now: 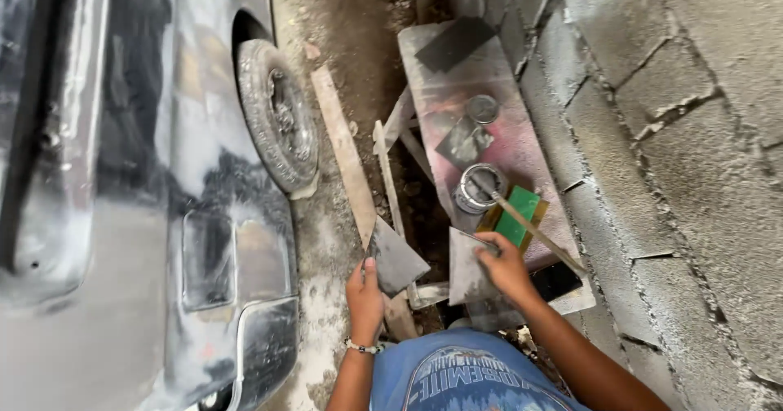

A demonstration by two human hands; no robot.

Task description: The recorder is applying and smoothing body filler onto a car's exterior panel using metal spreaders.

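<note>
My left hand [364, 293] holds a flat grey putty-smeared plate [396, 258] by its lower corner, tilted over the ground. My right hand [503, 266] grips a second grey flat scraper plate [466, 266] at the near end of a paint-stained board [522, 146]. Just beyond my right hand stands an open round tin [478, 187] with a wooden stick [530, 230] leaning out of it. A green pad [517, 215] lies beside the tin.
A grey sanded car body [122, 215] with its wheel [280, 116] fills the left. A rough block wall [677, 134] runs along the right. Wooden planks [342, 150] lie on the dirt ground. A tin lid [482, 108], dark sheets [454, 42] and a dark phone-like slab [555, 280] rest on the board.
</note>
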